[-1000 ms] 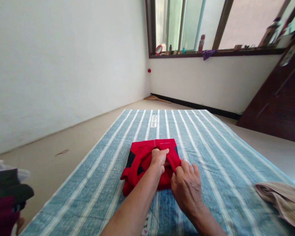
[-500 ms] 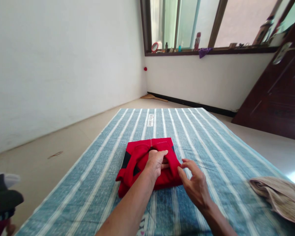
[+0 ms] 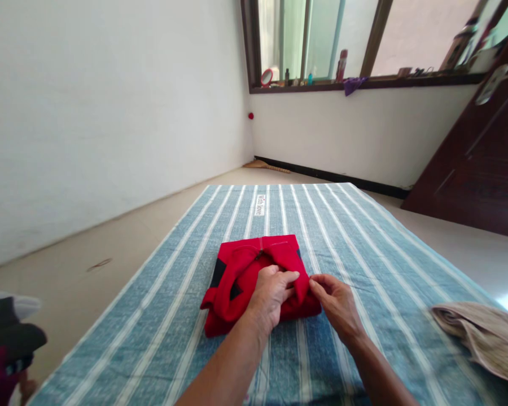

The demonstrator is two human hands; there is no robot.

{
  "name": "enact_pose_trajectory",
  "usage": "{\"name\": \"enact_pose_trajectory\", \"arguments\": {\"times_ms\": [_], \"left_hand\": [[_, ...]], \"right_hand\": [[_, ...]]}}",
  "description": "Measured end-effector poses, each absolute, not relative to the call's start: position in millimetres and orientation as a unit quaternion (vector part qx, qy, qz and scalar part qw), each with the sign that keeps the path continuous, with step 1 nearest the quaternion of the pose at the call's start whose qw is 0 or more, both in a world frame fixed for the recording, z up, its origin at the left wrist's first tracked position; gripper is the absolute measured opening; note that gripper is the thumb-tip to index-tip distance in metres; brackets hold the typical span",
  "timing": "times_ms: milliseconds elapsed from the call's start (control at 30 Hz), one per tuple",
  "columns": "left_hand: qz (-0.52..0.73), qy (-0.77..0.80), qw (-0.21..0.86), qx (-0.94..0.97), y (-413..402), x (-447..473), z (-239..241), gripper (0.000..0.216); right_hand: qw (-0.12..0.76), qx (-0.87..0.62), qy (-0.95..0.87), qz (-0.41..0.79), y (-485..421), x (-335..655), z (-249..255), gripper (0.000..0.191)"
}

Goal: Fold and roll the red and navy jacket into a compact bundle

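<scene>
A folded red jacket [image 3: 245, 282] with dark patches and a zip at the neck lies on the striped cloth, its collar facing up. My left hand [image 3: 273, 290] is at the right side of the collar, gripping its edge between the thumb and fingers; part of those fingers is hidden by the fabric. At the jacket's right edge, my right hand [image 3: 334, 299] is closed in a pinch on the collar's corner.
A blue-and-white striped cloth [image 3: 186, 293] covers the table. On its right lies a rolled brown towel [image 3: 486, 338]. Dark and white clothes [image 3: 12, 321] sit at the lower left. Behind are a window sill [image 3: 381, 82] with small bottles and a dark red door [image 3: 482, 163].
My left hand has moved slightly right and down along the collar. My right thumb and fingers have closed on the collar's corner, and the collar's right flap lies flatter.
</scene>
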State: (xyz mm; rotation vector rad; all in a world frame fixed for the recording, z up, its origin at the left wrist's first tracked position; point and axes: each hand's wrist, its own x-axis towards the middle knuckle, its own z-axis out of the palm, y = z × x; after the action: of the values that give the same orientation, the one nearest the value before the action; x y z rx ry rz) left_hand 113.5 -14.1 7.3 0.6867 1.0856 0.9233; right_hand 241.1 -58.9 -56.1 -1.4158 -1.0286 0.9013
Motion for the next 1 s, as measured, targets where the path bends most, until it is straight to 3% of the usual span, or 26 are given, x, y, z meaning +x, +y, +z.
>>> {"name": "enact_pose_trajectory", "arguments": {"times_ms": [300,367,500,633,867,1000], "left_hand": [[0.392,0.477,0.682,0.393,-16.5,105.9,6.5,0.017],[0.396,0.486,0.605,0.491,-20.7,97.3,3.6,0.022],[0.355,0.466,0.327,0.742,-34.8,78.9,-6.5,0.031],[0.275,0.427,0.091,0.856,-47.6,75.1,-19.4,0.032],[0.272,0.392,-0.026,0.878,-50.4,81.4,-36.6,0.015],[0.306,0.366,-0.069,0.876,-48.8,80.5,-45.4,0.016]], "right_hand": [[0.557,-0.594,-0.408,0.413,-50.8,238.2,-56.9,0.035],[0.562,-0.589,-0.4,0.422,-50.6,238.3,-56.7,0.034],[0.561,-0.582,-0.391,0.44,-52.3,238.6,-55.7,0.034],[0.565,-0.581,-0.38,0.447,-53.7,237.5,-52.6,0.035],[0.572,-0.57,-0.37,0.459,-52.5,238.4,-51.4,0.032],[0.567,-0.577,-0.374,0.454,-51.7,238.9,-52.5,0.032]]}}
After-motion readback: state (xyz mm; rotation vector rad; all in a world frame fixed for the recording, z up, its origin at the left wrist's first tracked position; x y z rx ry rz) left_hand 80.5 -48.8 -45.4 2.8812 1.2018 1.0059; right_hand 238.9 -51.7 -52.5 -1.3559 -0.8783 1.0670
